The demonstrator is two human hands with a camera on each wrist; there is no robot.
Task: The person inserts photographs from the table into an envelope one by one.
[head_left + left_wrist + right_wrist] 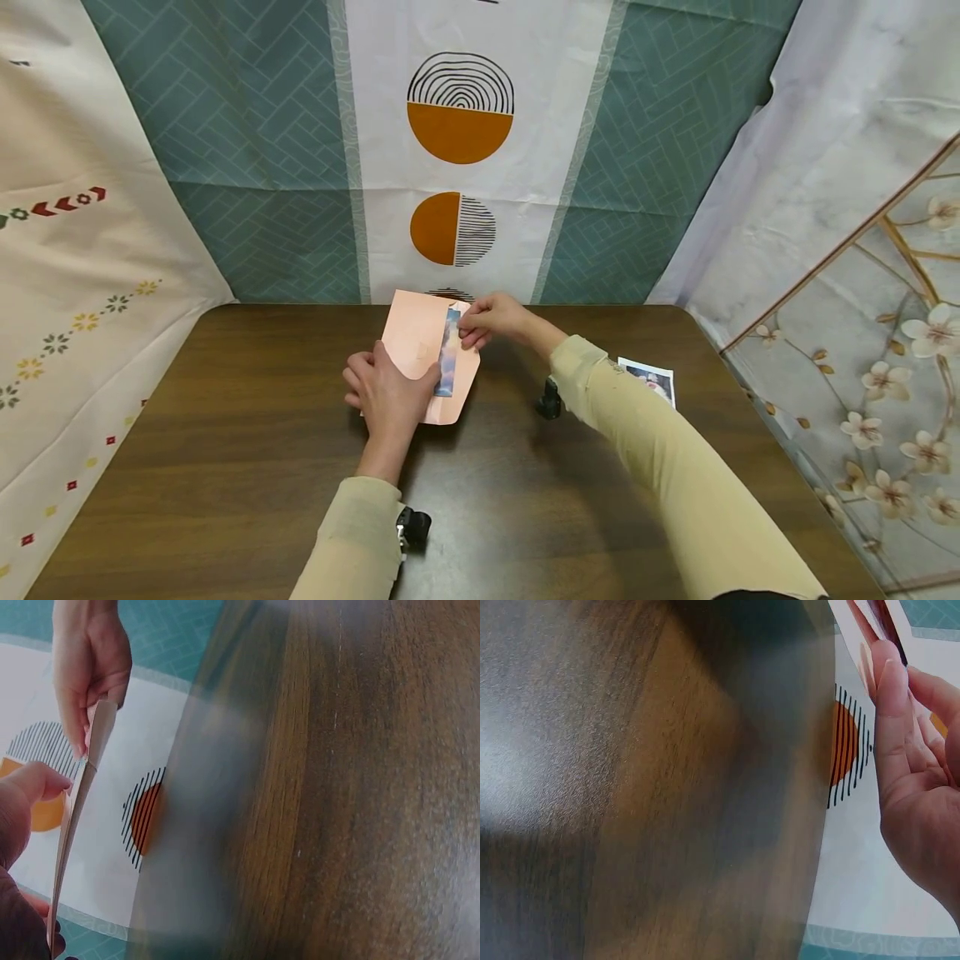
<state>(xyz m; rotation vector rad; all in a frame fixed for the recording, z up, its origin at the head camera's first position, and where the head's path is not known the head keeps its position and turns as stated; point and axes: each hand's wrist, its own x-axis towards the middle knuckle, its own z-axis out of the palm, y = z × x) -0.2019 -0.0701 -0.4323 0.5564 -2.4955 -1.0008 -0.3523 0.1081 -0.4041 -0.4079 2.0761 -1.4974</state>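
Observation:
A peach envelope [408, 321] is held up above the far part of the table with its flap to the right. My left hand [392, 392] grips it, thumb on the front and fingers behind. A strip of a picture card [448, 358] with a blue and purple cloudy print shows at the envelope's opening; the rest is hidden inside. My right hand [501, 318] pinches the card's right edge between thumb and fingers. In the left wrist view the envelope [69, 832] appears edge-on. The right wrist view shows the thumb [892, 690] against the card's dark edge.
Another photo [651, 379] with a white border lies on the right of the brown wooden table [247, 433], partly covered by the right sleeve [645, 442]. A patterned cloth [480, 179] hangs behind the table's far edge, with more cloths at both sides.

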